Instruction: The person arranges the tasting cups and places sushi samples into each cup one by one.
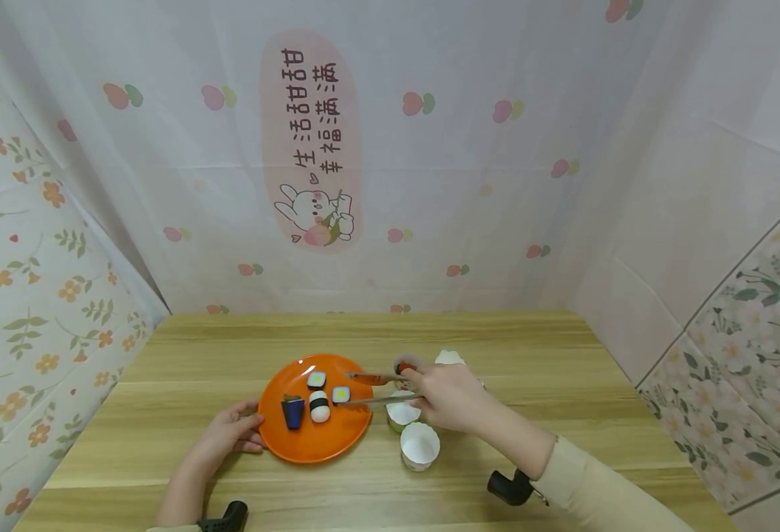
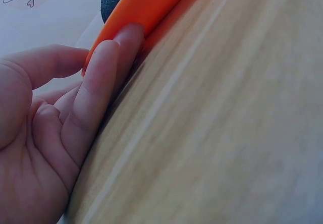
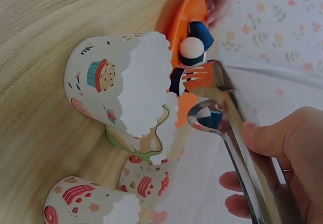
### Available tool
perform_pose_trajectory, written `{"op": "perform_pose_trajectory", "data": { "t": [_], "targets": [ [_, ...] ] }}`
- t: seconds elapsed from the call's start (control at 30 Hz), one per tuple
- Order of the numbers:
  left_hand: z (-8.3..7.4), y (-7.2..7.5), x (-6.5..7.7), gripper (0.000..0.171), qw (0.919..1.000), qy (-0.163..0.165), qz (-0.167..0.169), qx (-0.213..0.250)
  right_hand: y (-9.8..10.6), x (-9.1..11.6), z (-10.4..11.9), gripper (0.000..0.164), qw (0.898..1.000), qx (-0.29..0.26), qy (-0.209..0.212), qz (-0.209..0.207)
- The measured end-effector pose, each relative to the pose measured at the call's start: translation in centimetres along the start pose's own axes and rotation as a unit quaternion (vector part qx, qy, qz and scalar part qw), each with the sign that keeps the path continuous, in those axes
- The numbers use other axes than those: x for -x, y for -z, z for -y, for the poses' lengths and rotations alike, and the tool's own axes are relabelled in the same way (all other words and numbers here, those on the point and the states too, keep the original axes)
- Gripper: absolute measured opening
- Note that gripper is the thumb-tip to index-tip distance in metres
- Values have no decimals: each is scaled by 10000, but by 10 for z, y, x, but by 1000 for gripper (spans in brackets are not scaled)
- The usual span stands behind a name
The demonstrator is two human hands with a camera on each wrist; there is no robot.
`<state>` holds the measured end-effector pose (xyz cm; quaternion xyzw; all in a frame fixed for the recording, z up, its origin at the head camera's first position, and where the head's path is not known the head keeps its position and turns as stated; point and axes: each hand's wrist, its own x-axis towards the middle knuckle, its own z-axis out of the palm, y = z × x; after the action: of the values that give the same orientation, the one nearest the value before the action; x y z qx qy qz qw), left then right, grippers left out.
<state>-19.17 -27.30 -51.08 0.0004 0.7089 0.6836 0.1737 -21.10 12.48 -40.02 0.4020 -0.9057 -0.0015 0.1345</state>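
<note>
My left hand (image 1: 233, 430) pinches the near-left rim of an orange plate (image 1: 290, 443), thumb above and fingers below. On the plate lie two white sushi rolls with yellow centres, one left (image 1: 317, 380) and one right (image 1: 341, 394). A white sushi piece with a black band (image 1: 320, 408) and a dark blue cone-shaped piece (image 1: 292, 412) lie beside them. My right hand (image 1: 446, 395) grips metal serving tongs (image 3: 247, 153), one end a fork (image 3: 199, 77), the other a spoon (image 3: 206, 118). The spread tong ends reach over the plate's right side, the fork right at the right-hand roll.
Several patterned paper cups stand right of the plate, below my right hand: a white one (image 1: 419, 446) nearest, a green-based one (image 1: 403, 412) behind it, another (image 1: 450, 357) farther back. Something red shows in a far cup (image 3: 144, 177). A curtain (image 1: 390, 281) rises behind the wooden table (image 1: 230, 340).
</note>
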Motion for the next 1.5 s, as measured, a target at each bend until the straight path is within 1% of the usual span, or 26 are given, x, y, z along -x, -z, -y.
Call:
{"op": "perform_pose_trajectory", "data": {
  "t": [0.23,0.43,0.73,1.1,1.3,1.5],
  "targets": [
    [1,0,0,62,10000,-86,32,-33,-2,-6,2,35,9999,33,28,129],
    [0,0,0,61,10000,-41,-14,-41,-4,-10,3,35,9998,29,40,174],
    [1,-1,0,61,10000,7,-59,-68,-8,-17,5,39,9997,-4,-22,251],
    [-1,-1,0,61,9999,-66,-34,-98,-10,-23,6,31,9995,176,69,238],
    [-1,-2,0,61,9999,-91,-12,-42,-12,-24,8,23,9994,62,31,327],
    [-2,-2,1,61,9999,-83,-29,-61,-12,-27,9,25,9989,99,-61,453]
  ]
}}
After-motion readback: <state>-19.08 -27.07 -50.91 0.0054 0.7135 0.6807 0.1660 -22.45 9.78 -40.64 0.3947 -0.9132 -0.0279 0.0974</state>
